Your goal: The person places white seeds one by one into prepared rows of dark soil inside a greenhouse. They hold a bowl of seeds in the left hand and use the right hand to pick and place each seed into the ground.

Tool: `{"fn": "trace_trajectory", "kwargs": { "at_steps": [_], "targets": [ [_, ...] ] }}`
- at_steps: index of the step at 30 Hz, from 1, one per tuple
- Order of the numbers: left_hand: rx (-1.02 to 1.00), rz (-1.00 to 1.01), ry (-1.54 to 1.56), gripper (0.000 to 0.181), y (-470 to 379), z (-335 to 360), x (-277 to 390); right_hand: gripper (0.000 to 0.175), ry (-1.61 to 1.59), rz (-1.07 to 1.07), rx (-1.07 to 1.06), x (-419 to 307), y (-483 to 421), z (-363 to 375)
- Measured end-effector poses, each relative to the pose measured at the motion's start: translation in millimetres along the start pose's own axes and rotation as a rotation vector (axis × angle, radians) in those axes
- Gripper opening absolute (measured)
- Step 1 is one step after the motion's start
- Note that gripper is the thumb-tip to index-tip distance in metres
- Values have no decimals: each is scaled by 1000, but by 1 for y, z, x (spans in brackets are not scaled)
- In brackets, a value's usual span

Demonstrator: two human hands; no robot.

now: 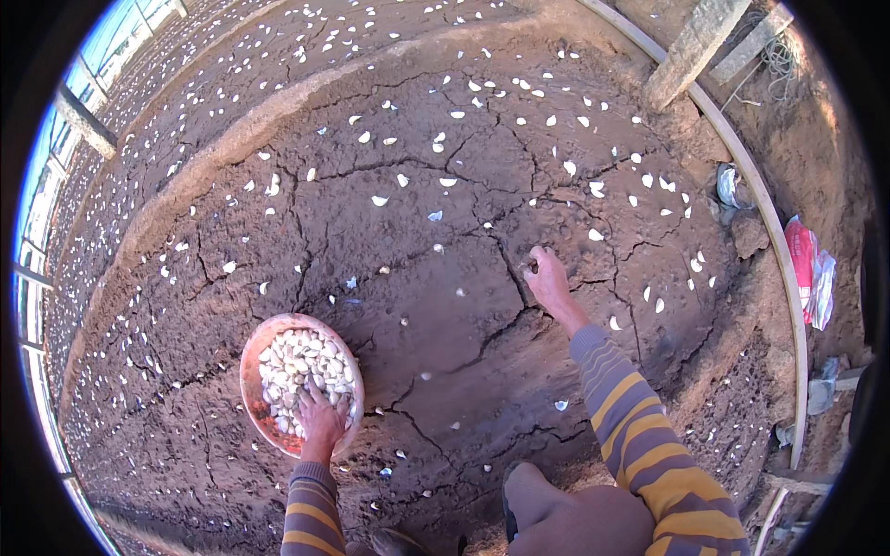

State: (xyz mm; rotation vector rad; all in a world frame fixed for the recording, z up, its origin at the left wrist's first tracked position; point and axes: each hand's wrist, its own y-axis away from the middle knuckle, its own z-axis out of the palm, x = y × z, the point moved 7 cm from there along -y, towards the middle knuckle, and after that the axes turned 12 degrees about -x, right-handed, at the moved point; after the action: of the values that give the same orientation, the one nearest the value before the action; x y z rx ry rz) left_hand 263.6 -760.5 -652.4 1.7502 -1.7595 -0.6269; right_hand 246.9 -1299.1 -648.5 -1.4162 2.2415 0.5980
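A round reddish plastic basin (252, 389) stands on the soil at the left, heaped with pale garlic cloves (299, 358). Over its near side reaches my left hand (322, 420), its fingers spread and their tips among the cloves. My right hand (549, 278) is low over the cracked brown soil (431, 299), right of the middle. Its fingers are curled towards the thumb; whether a clove is between them is hidden. Single cloves sit in the ground around it, such as one garlic clove (596, 235) at its upper right.
A raised soil ridge (229, 142) curves across the far left, with more cloves beyond it. Concrete posts (695, 52) and a long pale rail (772, 215) border the right. Outside the rail lie a red printed bag (801, 260) and coiled wire (780, 66). My knee (591, 518) is at the bottom.
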Motion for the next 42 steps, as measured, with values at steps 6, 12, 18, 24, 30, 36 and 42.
{"fn": "trace_trajectory", "kwargs": {
  "at_steps": [6,12,18,24,30,36,42],
  "targets": [
    [-3,-11,-21,96,-1,1,0,29,62,-74,-14,5,-11,8],
    [11,-5,-38,96,-2,1,0,24,112,-146,-101,-8,-12,13],
    [-2,-11,-31,96,-1,0,3,21,249,-206,-143,-17,-14,17],
    [-34,-59,-34,98,2,-2,1,20,246,-194,-167,-16,-11,5],
    [-11,-37,-60,97,-4,4,-2,28,424,339,175,90,-23,-77],
    [3,19,-57,96,-4,3,9,35,589,348,43,157,-39,-94],
    [13,-10,-69,96,-1,2,-3,24,136,112,-23,104,-25,-80]
  ]
}}
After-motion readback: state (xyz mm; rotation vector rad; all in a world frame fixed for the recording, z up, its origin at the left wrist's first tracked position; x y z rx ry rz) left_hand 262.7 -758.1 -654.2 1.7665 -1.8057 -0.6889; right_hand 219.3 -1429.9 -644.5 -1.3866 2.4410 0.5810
